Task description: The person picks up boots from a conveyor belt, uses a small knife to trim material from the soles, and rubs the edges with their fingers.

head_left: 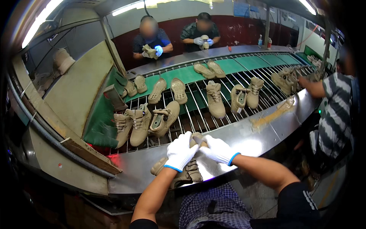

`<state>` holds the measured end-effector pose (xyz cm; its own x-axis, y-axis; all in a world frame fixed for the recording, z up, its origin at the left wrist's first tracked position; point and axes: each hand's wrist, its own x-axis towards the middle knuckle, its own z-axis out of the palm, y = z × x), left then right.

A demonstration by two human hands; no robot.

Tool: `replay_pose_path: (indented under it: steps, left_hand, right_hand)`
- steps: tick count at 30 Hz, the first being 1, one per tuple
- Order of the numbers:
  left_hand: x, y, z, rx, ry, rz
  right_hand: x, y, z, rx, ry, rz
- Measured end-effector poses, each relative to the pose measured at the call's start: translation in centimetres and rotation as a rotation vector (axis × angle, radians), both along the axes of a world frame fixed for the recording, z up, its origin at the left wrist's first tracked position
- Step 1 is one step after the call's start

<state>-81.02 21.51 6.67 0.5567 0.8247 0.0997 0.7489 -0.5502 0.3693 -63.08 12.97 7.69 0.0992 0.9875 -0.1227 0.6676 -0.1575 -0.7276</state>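
Note:
My left hand point(180, 152), in a white knit glove with a blue cuff, is closed around a tan rounded piece point(195, 137) above the near metal ledge. My right hand point(221, 149), gloved alike, meets it from the right with bent fingers. A small dark grey flat piece point(197, 140) shows between the fingertips; its kind is unclear. Below my left wrist, tan lace-up boots point(193, 170) lie on the ledge, partly covered by the hand and forearm. Whether the rounded piece belongs to one of them cannot be seen.
Ahead, a roller conveyor point(198, 121) with a green belt point(244, 63) carries several tan boots point(215, 100) and moulded soles point(178, 91). Two gloved people point(152, 42) handle shoes across it. Another person in a striped shirt point(337, 110) reaches in at right. A panel point(78, 87) borders the left.

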Motion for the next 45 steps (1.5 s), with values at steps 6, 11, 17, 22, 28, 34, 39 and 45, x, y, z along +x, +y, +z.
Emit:
replay_pose_path:
  steps: [6, 11, 17, 22, 28, 34, 39, 45]
  left_hand:
    - [-0.2, 0.1, -0.6, 0.040, -0.003, -0.030]
    - [-1.0, 0.0, -0.6, 0.025, -0.019, -0.041]
    - [-1.1, 0.1, -0.2, 0.001, -0.019, -0.050]
    - [-0.9, 0.1, 0.1, -0.005, -0.025, -0.063]
    - [-1.4, 0.2, -0.1, 0.015, -0.029, -0.043]
    - [-1.3, 0.4, -0.8, 0.080, -0.068, -0.049]
    - [-1.7, 0.1, -0.1, 0.028, -0.042, -0.061]
    - [-2.4, 0.3, 0.1, 0.044, -0.058, -0.066]
  right_hand:
    - [-1.3, -1.0, 0.7, -0.303, 0.922, -0.215]
    - [2.0, -1.1, 4.3, -0.315, 0.238, -0.018]
    - [1.2, -0.5, 3.5, -0.353, 0.388, 0.010]
    - [1.9, 0.3, -0.2, -0.457, 0.506, 0.034]
    - [0.0, -0.1, 0.8, -0.490, 0.638, 0.071]
    - [-0.9, 0.5, -0.8, -0.233, 0.228, 0.109]
    - [1.7, 0.5, -0.1, 0.074, -0.290, 0.305]
    - [5.5, -1.7, -4.2, -0.232, 0.744, -0.541]
